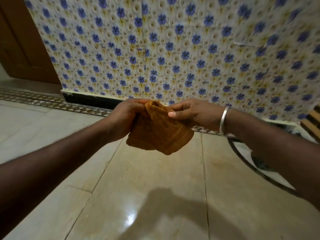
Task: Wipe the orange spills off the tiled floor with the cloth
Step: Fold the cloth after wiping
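Currently the cloth (161, 134) hangs in the air, well above the tiled floor (155, 179), bunched between both hands. The left hand (124, 116) grips its left side with curled fingers, and the right hand (195, 115) pinches its upper right edge. Being orange-brown all over, the cloth may smear colour back onto the tile rather than lift it, unless a cleaner fold faces down. A faint orange mark (220, 164) on the tile to the right is hard to see on the glossy surface and could easily be missed.
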Available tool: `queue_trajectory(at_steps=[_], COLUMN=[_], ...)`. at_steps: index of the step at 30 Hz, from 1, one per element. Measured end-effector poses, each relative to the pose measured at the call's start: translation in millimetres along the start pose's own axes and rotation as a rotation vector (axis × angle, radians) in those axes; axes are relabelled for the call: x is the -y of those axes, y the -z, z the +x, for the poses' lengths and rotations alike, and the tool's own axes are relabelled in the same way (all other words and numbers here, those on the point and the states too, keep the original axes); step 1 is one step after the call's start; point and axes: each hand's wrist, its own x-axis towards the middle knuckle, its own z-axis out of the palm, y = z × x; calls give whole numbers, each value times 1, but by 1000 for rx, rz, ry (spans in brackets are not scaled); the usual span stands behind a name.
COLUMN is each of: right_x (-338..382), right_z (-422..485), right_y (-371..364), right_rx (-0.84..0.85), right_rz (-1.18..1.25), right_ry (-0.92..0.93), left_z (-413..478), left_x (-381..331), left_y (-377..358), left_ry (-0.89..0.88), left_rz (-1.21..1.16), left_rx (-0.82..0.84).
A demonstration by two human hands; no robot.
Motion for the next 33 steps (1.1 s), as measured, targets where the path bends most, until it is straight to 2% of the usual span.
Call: queue_trajectory(at_steps=[5,9,12,15,17,20,22,26,29,33], right_x=[47,71,71,65,61,50,41,23,18,5], right_z=[-12,-25,-28,-33,-32,-33,-33,-36,-36,-32], right_y=[36,61,79,92,97,103,104,102,104,109], right_rx=[-227,-378,-449,-466,-481,-549,-598,-650,-652,-609], right_rz=[-238,-291,-335,-302,-349,-652,-765,-809,-829,-663], right_ry=[80,171,194,171,169,151,142,194,236,242], left_z=[20,35,48,61,70,84,87,84,84,84], left_x=[-38,-71,-90,-104,-101,-85,-74,-65,-54,-50], left_y=[0,-12,-28,-56,-71,-90,-100,-114,-115,-112], left_ry=[-52,-18,14,36,24,-5,-14,-43,5,94], left_rz=[61,24,122,246,272,292,251,238,277,165], left_rx=[28,39,162,280,289,286,263,254,228,267])
